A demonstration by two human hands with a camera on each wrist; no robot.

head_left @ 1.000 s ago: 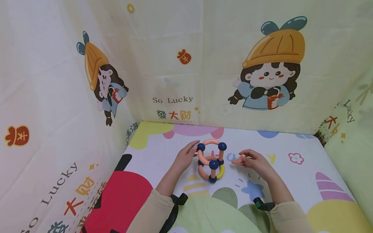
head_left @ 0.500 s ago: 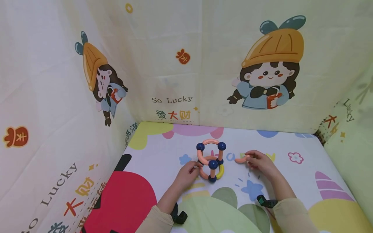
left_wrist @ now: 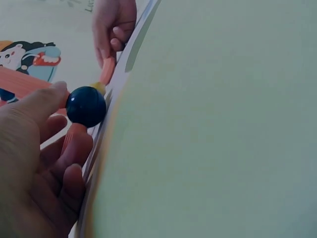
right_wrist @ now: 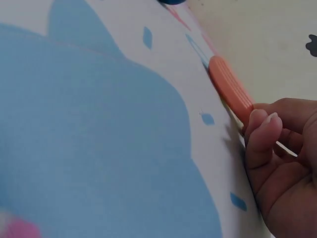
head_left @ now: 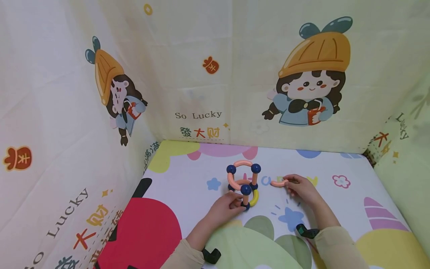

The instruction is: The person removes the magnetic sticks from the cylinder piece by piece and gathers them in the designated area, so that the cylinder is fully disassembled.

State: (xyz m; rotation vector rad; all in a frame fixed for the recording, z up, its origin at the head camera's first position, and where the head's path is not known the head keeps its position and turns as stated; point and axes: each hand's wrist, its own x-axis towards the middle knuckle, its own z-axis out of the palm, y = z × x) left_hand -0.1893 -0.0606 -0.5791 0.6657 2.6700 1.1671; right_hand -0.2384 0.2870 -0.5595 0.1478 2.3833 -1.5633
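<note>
A two-tier frame of dark blue balls and salmon-pink rods (head_left: 246, 190) stands on the mat, with one yellow curved rod (head_left: 256, 198) in its lower ring. My left hand (head_left: 223, 209) grips its lower front corner. In the left wrist view the thumb lies on a pink rod beside the blue ball (left_wrist: 86, 107), and fingers curl by the curved rod under it. To the right of the frame, my right hand (head_left: 300, 189) pinches the end of a loose pink curved rod (head_left: 278, 184); its other end (right_wrist: 218, 67) points towards the frame, apart from it.
The printed mat (head_left: 188, 179) covers the table. Pale cloth walls (head_left: 248, 93) with cartoon prints enclose its back and sides. A black wrist camera (head_left: 307, 231) sits on the right wrist, another (head_left: 211, 256) on the left.
My left hand has come down from the frame's upper left ball, past its lower left side, to the lower front corner. My right hand drew slightly right with the curved rod, then stayed.
</note>
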